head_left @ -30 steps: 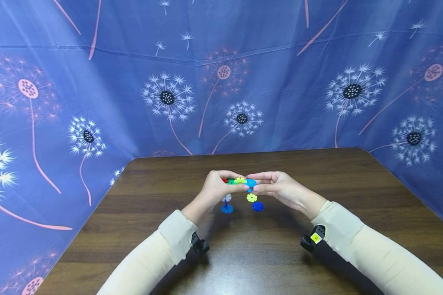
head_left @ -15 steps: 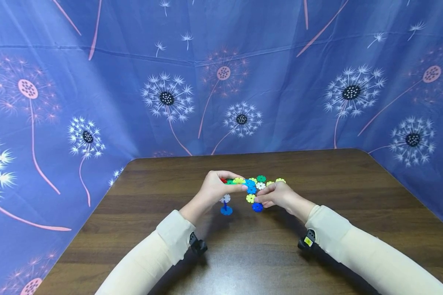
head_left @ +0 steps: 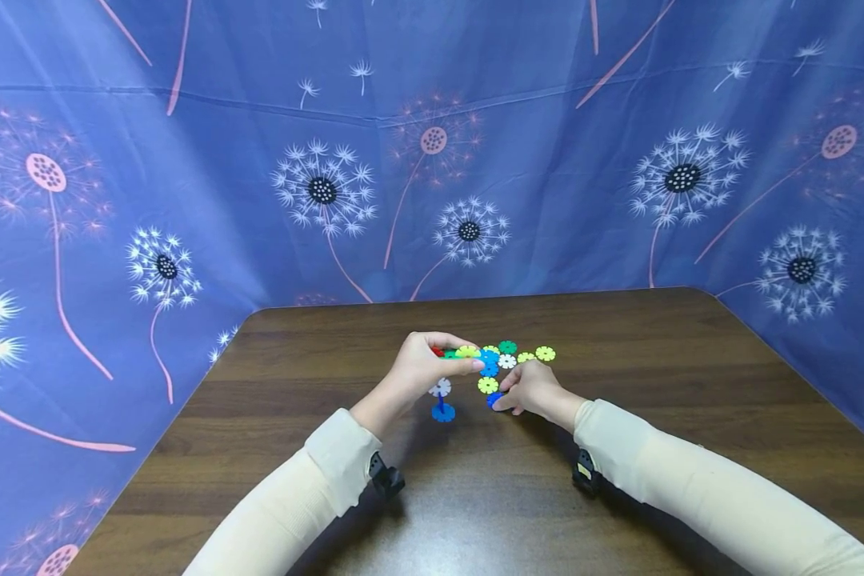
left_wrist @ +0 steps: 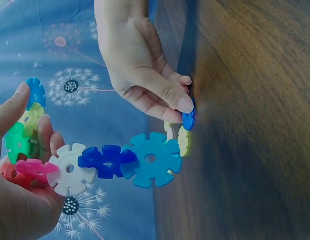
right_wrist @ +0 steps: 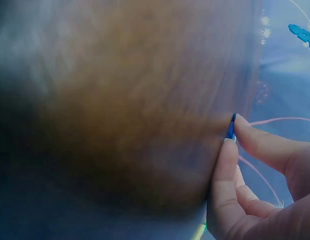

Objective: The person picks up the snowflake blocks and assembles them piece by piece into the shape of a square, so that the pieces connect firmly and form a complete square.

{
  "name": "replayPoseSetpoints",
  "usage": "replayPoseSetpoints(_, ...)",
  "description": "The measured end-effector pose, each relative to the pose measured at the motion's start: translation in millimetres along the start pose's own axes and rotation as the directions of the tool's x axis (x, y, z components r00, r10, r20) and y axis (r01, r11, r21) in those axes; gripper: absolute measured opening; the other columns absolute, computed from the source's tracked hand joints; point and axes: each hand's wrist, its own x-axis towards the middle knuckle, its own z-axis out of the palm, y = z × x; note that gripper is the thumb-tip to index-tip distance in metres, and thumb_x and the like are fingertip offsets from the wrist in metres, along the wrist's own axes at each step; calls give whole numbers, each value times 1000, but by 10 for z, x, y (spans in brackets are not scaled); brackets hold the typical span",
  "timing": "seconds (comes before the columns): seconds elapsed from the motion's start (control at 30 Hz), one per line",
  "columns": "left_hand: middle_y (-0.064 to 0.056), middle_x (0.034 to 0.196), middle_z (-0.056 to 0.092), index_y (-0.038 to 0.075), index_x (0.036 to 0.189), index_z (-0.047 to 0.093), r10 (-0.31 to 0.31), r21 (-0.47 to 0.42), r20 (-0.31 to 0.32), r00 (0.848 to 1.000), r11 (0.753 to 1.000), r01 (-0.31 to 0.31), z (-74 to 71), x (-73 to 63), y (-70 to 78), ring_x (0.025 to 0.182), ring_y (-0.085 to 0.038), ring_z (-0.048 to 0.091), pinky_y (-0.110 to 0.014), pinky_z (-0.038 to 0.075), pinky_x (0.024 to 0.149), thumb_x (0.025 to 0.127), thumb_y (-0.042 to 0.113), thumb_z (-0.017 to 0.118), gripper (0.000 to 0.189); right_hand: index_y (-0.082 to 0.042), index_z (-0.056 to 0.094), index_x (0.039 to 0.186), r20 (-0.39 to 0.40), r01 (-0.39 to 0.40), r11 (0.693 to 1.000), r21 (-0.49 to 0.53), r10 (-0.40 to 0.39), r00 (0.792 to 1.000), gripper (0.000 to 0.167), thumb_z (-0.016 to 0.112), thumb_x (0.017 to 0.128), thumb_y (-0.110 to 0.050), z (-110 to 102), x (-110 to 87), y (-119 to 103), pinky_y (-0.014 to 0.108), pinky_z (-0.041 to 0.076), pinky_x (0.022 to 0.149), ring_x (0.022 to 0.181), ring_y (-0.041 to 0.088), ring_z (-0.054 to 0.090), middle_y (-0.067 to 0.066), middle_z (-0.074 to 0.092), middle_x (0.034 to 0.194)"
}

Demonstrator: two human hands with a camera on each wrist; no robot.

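Note:
My left hand [head_left: 421,372] holds up a bent chain of interlocking plastic snowflake discs, its thumb and fingers gripping the upper part. In the left wrist view the chain runs from a blue disc [left_wrist: 36,93] through yellow, green, red and pink to a white disc [left_wrist: 69,186], a dark blue one [left_wrist: 97,159] and a larger light blue disc [left_wrist: 167,162] at its lower end. Low over the table, my right hand [head_left: 540,392] pinches a single dark blue snowflake disc [right_wrist: 232,129] between thumb and fingertip. That disc stands nearly edge-on in the right wrist view.
Several loose discs lie beyond and beside the right hand, among them a yellow one [head_left: 488,385], a white one [head_left: 507,363], a green one [head_left: 507,346] and another yellow one [head_left: 545,353]. The brown wooden table [head_left: 346,344] ends at a blue dandelion-print cloth [head_left: 547,160].
The right hand has left the chain's right end and come down toward the table, where it now pinches the dark blue disc. The left hand has stayed nearly still with the chain.

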Motion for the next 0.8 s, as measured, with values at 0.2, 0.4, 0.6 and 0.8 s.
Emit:
replayPoseSetpoints(0.2,-3,95,74,18,97,78,5,6,4,1000,1000,-5,-6,-12,15,66,-12,65,-27,53,59,73,31,85,28,1,66,82,38,5,1000,11,-5,999,25,86,68,-5,-27,8,-20,27,55,58,53,15,65,11,64,80)
replayPoseSetpoints(0.4,-1,93,74,18,97,78,4,20,7,1000,1000,-5,-18,-21,13,63,-12,62,-26,51,57,73,31,85,28,10,61,90,131,-28,977,211,0,991,21,75,75,10,-49,3,-6,32,59,59,57,17,67,15,65,76)
replayPoseSetpoints(0.6,-1,95,74,16,98,78,20,33,2,1000,999,-20,-22,-32,10,69,-18,63,-26,52,59,73,31,85,29,12,64,91,180,-36,957,289,-17,984,15,72,79,9,-84,-16,32,29,58,59,53,12,62,10,66,68)
replayPoseSetpoints(0.8,2,99,73,18,97,78,18,45,-8,1000,999,-17,-32,-35,4,79,-13,61,-26,52,62,72,31,86,29,16,64,100,201,-7,931,364,-72,977,19,69,83,7,-206,-20,17,30,59,63,55,10,63,7,68,70)
